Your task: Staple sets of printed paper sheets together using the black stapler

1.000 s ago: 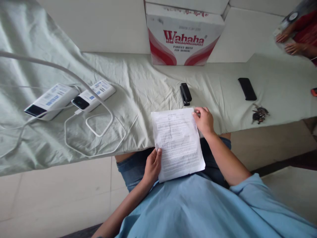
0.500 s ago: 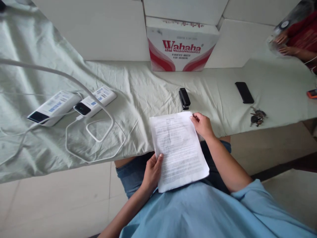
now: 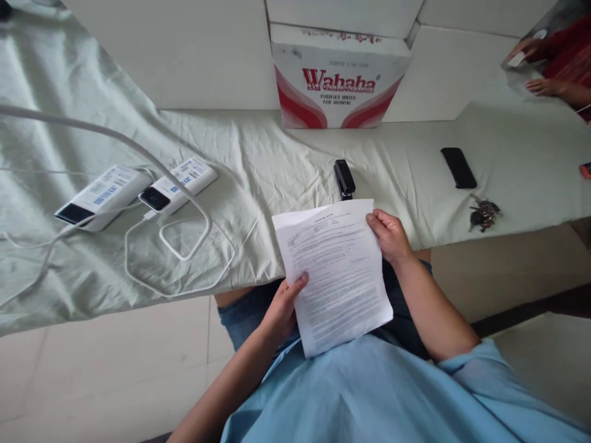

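I hold a printed sheet of paper (image 3: 337, 271) over my lap at the table's near edge. My left hand (image 3: 284, 304) grips its lower left edge, thumb on top. My right hand (image 3: 390, 234) pinches its upper right edge. A black stapler (image 3: 344, 178) lies on the cloth just beyond the paper's top edge, touching neither hand.
The table wears a pale green cloth (image 3: 258, 166). Two white power banks (image 3: 138, 191) with white cables (image 3: 184, 246) lie at left. A Wahaha carton (image 3: 339, 77) stands at the back. A black phone (image 3: 458, 167) and keys (image 3: 482, 214) lie at right. Another person's hands (image 3: 540, 67) work far right.
The paper has lifted and tilted up toward me. My right hand shifted from its top corner to its right edge, and my left thumb slid further onto the page.
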